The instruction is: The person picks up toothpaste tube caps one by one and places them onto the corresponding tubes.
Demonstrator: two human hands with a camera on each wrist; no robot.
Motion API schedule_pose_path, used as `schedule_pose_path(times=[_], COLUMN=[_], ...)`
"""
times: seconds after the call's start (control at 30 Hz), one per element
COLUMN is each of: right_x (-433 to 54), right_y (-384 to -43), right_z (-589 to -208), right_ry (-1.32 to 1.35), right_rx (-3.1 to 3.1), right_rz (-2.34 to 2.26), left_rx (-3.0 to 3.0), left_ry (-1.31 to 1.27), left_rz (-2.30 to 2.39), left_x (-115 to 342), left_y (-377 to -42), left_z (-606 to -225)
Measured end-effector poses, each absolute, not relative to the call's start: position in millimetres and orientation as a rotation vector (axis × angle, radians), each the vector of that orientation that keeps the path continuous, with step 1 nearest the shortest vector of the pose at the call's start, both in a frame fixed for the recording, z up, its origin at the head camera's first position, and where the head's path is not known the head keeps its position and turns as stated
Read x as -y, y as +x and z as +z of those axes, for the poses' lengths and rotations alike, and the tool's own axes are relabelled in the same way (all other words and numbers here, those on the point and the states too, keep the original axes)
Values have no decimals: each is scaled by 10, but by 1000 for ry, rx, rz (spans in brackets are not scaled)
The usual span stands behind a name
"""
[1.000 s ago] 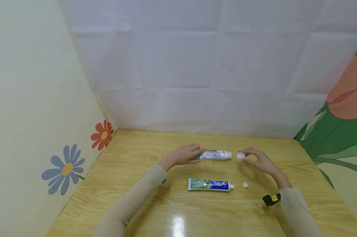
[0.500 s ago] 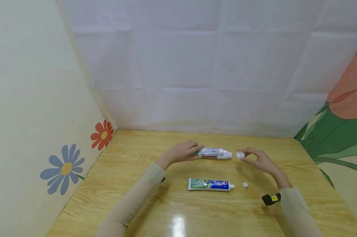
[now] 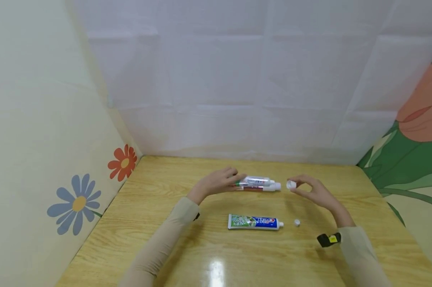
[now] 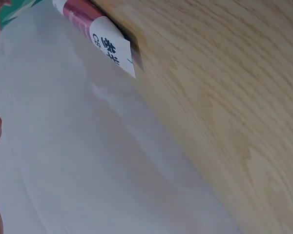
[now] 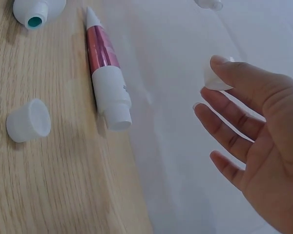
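Observation:
In the head view my left hand [image 3: 216,184] grips the rear end of a white toothpaste tube [image 3: 257,180], held level with its nozzle pointing right. Below it on the table lies a red-and-white toothpaste tube [image 5: 103,46], its white cap on, partly covered by the held tube in the head view. Thumb and fingertips of my right hand [image 3: 314,193] pinch a white cap [image 3: 291,185], whose open side faces the held tube's nozzle across a small gap. The right wrist view shows this cap [image 5: 217,79] between thumb and forefinger, the other fingers spread.
Nearer on the wooden table [image 3: 187,255] lies a green-and-blue toothpaste tube [image 3: 253,222] with its nozzle bare. A second white cap [image 3: 297,223] rests just right of it. A white sheet [image 3: 216,99] hangs behind the table, and painted walls stand at both sides.
My left hand has lifted the white tube up and back, uncovering more of the red-and-white tube below. My right hand has stayed nearly in place, with the pinched cap turned slightly.

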State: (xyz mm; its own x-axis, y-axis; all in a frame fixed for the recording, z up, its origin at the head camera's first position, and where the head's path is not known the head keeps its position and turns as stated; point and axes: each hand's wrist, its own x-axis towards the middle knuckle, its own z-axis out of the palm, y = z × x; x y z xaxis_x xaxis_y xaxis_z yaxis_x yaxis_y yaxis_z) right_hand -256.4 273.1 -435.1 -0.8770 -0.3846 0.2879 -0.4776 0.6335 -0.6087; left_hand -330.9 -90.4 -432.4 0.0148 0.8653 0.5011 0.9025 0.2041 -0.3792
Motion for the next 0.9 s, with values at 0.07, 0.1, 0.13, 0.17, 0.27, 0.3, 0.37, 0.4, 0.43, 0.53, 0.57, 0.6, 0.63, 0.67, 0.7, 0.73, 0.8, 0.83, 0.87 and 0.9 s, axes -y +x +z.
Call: schedule_pose_path(times=[0.07,0.1,0.13,0.17,0.27,0.3,0.37,0.4,0.43,0.53,0.57,0.6,0.63,0.67,0.7,0.73,0.8,0.83,0.87,0.9], right_x=[-2720,-2714,-2709,-2705,-2699,-2697,-2689,-2684,-2680,-2663,-2657,-2651,-2646,-2640,-2635,-2628,-2608,-2592,-2573,-2548], right_y=[-2550,-2544,-2536,-2529,-2518,-2514,-2507,-2505,-2504,-2497,-2496,-2496,-2497,-2496,-2497,-2496,-2488,-2477,-2461,-2438], right_z=[-4337,-4331,-4324,-4317,-4307,-4302,-4292,-4288,-4287,-4276,-4274,-4274,-4275,-4272,-4272,-4269,-4255,-4239,-4215,-4180], right_ry=[728,732,734,735,738,735,724,722,721,715,716,720,724,724,727,729,735,738,743,751], right_rx=[2712,2707,2705,2704,2695,2696,2700,2701,2703,2704,2703,2696,2691,2687,2682,2679,2668,2665,2659,2653], right_rz=[1072,1072,1071,1074,1075,1076,1079,1080,1077,1091,1095,1098,1101,1107,1102,1093,1078,1074,1069,1067], left_rx=[1826,1825,1824,1823,1819,1814,1795,1783,1769,1734,1723,1713,1703,1695,1686,1678,1666,1660,1659,1656], left_ry=[-1641,-1637,-1634,-1627,-1610,-1605,-1600,-1599,-1596,-1596,-1595,-1593,-1588,-1583,-1576,-1568,-1552,-1542,-1536,-1530], left_rz=[-82,-86,-90,-89,-84,-83,-86,-92,-101,-131,-140,-150,-152,-152,-152,-150,-145,-139,-141,-138], left_x=[909,911,911,912,912,912,916,917,919,924,925,925,926,926,928,929,930,930,930,929], left_y=[-3290,-3283,-3275,-3270,-3256,-3252,-3246,-3239,-3232,-3221,-3217,-3213,-3212,-3209,-3206,-3203,-3193,-3189,-3181,-3179], left_z=[-4300,-4291,-4281,-4274,-4259,-4257,-4251,-4246,-4240,-4231,-4228,-4223,-4222,-4220,-4217,-4214,-4203,-4198,-4190,-4184])
